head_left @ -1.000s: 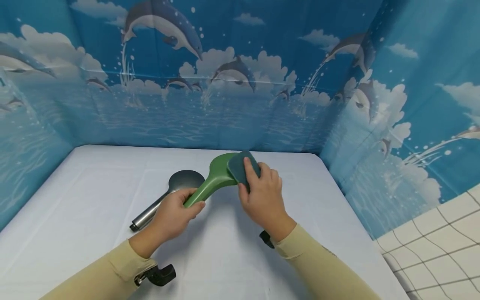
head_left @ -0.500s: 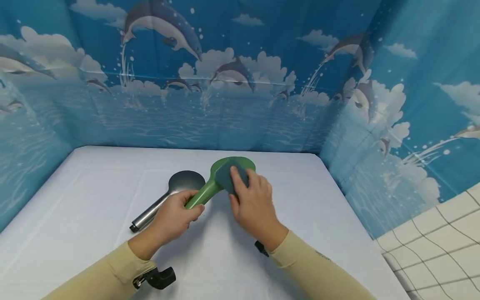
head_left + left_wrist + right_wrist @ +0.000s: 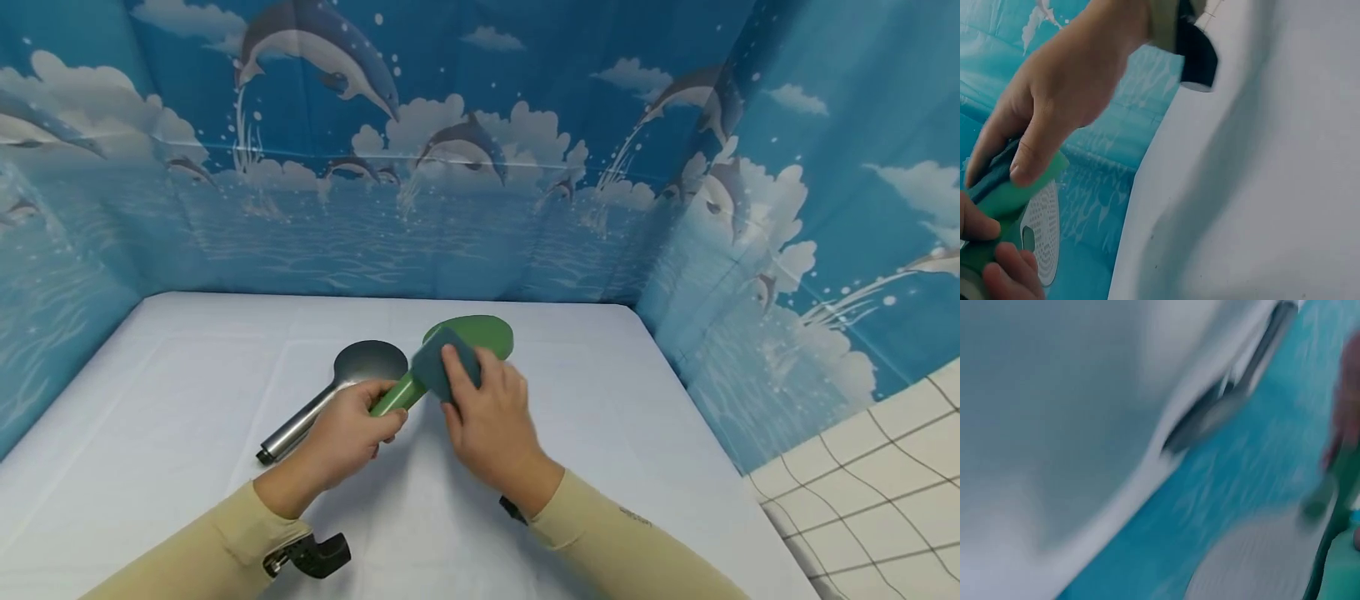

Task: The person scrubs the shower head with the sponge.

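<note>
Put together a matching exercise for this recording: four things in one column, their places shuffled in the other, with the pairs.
Things:
1. green shower head
2. grey shower head
3. sponge
4. dolphin curtain

Places:
A. in the right hand
B. hanging behind the table
C. gripped by its handle in the left hand
D. lying on the table

Pairs: 1-C, 2-D, 3-A, 4-B

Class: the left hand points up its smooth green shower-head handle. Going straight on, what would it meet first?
Probably the square, dark teal, sponge-like pad that the right hand holds over the handle just ahead; exact depth is unclear.
</note>
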A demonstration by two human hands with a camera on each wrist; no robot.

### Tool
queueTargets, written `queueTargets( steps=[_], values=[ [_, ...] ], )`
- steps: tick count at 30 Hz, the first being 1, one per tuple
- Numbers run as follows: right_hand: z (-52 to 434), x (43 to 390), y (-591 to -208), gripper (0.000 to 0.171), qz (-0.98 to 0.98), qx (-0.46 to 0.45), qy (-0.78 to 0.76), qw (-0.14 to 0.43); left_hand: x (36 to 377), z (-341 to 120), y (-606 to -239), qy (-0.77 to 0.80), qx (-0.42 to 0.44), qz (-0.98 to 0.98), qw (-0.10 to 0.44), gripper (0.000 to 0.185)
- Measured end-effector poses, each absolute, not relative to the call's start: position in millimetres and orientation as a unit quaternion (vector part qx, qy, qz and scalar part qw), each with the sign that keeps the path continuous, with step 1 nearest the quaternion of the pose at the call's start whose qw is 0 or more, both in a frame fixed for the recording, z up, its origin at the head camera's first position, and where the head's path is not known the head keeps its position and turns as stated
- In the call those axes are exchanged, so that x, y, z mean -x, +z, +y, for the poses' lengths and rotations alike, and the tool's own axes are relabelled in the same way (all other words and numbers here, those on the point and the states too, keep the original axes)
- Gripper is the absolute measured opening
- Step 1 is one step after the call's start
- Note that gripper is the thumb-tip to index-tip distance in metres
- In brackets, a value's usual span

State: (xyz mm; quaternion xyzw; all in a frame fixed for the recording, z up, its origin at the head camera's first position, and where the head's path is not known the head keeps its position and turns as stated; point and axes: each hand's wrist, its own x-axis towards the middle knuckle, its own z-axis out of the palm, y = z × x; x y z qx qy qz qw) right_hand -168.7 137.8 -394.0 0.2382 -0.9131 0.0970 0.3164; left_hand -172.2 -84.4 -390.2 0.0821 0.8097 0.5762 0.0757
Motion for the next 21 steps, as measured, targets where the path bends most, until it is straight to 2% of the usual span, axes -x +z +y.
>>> queueTargets(
  steps=[2,6,8,13,15,21],
  values=[
    [154.7,181.9,-385.6,0.067,-0.933,-0.185,0.124,0.282,171.2,-86.5,-389.1,0.563,-0.078,0.820,0.069,0.043],
    [176.4,195.5,-377.7,0.065,-0.953,-0.107,0.182,0.217,169.7,-90.7,-387.8,0.528,-0.080,0.844,0.050,0.045],
    [172.5,191.1,-379.9,0.065,-0.950,-0.125,0.199,0.207,170.1,-91.8,-387.6,0.516,-0.087,0.851,0.042,0.044],
    [141.6,166.5,-387.5,0.065,-0.923,-0.251,0.181,0.231,173.3,-90.0,-389.9,0.503,-0.105,0.857,0.037,0.043],
    [140.4,168.3,-386.8,0.065,-0.921,-0.261,0.173,0.230,173.1,-90.2,-390.6,0.498,-0.105,0.860,0.038,0.040],
    [182.2,212.9,-381.1,0.065,-0.962,-0.116,0.203,0.144,170.9,-95.2,-394.0,0.481,-0.108,0.869,0.045,0.032]
  ],
)
